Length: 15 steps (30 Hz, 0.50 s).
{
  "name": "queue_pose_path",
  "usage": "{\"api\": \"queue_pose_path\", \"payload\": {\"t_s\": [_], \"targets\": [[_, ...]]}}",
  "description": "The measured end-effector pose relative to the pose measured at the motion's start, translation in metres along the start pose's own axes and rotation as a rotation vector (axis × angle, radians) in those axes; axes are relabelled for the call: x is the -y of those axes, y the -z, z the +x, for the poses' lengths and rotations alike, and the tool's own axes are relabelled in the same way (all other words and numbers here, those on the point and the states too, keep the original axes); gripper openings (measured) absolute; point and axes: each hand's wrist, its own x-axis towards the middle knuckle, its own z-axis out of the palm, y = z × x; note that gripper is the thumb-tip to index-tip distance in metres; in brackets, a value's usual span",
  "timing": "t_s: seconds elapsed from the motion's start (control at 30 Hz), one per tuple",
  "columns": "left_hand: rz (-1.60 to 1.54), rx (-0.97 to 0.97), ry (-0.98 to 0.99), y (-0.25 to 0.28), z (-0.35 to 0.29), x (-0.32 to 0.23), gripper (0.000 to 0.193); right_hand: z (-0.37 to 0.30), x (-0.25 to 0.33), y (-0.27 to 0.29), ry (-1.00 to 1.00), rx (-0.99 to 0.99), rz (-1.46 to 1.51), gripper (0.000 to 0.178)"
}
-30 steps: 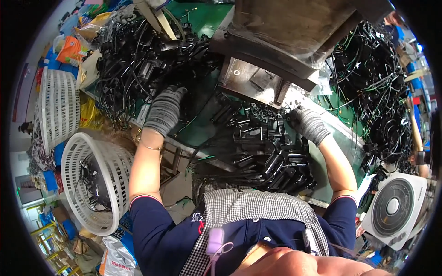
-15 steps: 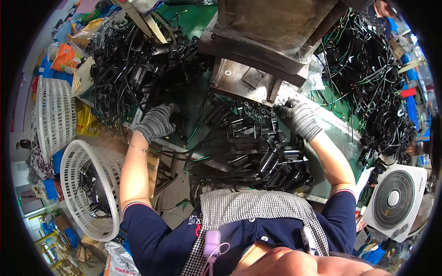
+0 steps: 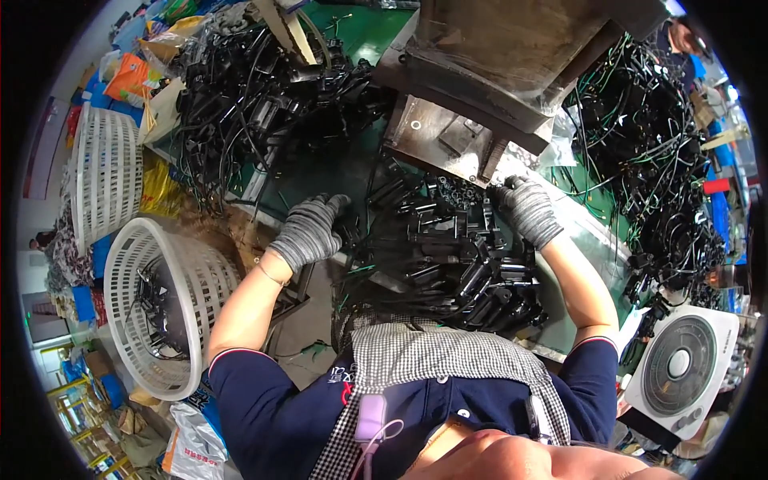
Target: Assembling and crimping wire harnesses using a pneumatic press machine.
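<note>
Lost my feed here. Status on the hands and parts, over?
Left hand flat on black parts. Right hand at pile's far edge, under press. Grasp unclear. Cables heaped alongside.

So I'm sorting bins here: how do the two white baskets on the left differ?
The near basket lies tipped with its mouth toward the bench and holds black parts; the far basket shows only its slatted side, contents hidden. The near one looks bigger. Both are white slotted plastic.

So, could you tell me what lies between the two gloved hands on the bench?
In the head view, a heap of black plastic parts fills the stretch between the left hand and right hand.
</note>
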Motion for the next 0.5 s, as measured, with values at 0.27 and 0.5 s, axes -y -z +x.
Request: {"api": "queue_pose_path", "payload": {"t_s": [0.27, 0.5], "targets": [[-0.075, -0.04, 0.036, 0.001, -0.025, -0.03, 0.063, 0.002, -0.003, -0.008, -0.042, -0.007, -0.027, 0.031], [-0.461, -0.133, 0.096, -0.018, -0.029, 0.009, 0.069, 0.001, -0.008, -0.006, -0.061, -0.01, 0.002, 0.029]]}}
